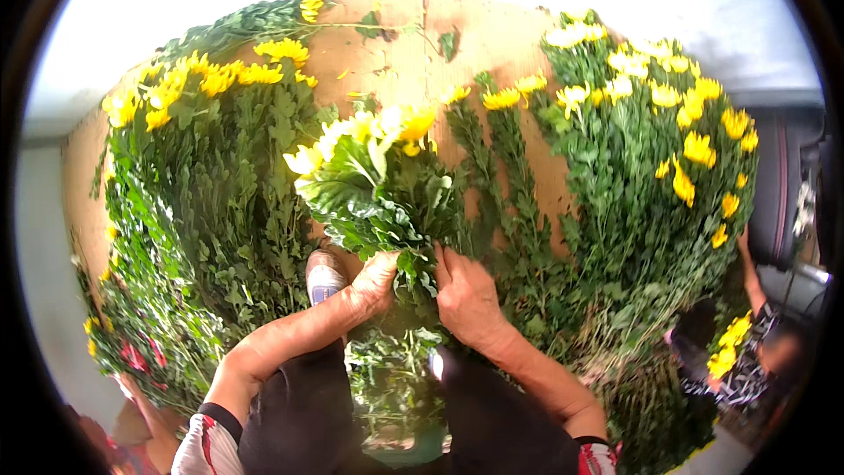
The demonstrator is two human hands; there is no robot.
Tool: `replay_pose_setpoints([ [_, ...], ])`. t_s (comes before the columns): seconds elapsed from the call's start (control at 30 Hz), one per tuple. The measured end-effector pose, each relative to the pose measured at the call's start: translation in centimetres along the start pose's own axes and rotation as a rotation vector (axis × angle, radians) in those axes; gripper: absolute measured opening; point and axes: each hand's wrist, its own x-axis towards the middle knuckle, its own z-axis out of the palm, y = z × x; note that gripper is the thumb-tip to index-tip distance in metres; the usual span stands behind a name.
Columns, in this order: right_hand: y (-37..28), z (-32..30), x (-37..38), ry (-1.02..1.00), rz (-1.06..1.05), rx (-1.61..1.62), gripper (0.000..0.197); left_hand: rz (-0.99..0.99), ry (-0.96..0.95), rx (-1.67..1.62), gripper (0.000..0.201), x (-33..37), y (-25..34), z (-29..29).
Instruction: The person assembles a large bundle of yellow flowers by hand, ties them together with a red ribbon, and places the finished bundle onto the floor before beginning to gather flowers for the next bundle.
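Left hand (376, 276) grips the bunch (374, 198), frame centre; right hand (470, 301) apparently pinches it; gathering, presumably, next needing alignment.

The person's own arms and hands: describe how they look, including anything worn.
The left hand and right hand wear no gloves, and no wristwatch shows. The left sleeve is short, white with red patterning, edged by a black band. The right sleeve, partly cut off, shows matching colours.
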Motion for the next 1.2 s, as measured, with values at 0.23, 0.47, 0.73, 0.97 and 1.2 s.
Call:
replay_pose_setpoints([
  [0.23, 1.5, -1.2, -1.0, 0.282, 0.004, 0.656, 0.047, 0.263, -0.34, 0.166, 0.029, 0.5, 0.8, -3.6],
  [0.47, 1.8, 3.5, -0.1, 0.094, 0.021, 0.321, 0.103, 0.135, 0.003, -0.047, 0.037, 2.2, 1.0, -1.2],
  [0.73, 2.2, 2.5, -0.5, 0.166, 0.028, 0.698, 0.096, 0.066, -0.068, -0.022, 0.047, 2.0, 2.0, -1.2],
  [0.97, 10.9, 4.6, -0.6, -0.474, 0.513, 1.201, 0.069, 0.413, 0.087, 0.149, 0.036, 0.9, 6.1, -2.9],
  [1.2, 15.8, 5.2, -9.5, -0.018, 0.019, 0.2, 0.041, 0.714, 0.142, 0.46, 0.041, -11.0, 17.2, -1.5],
])
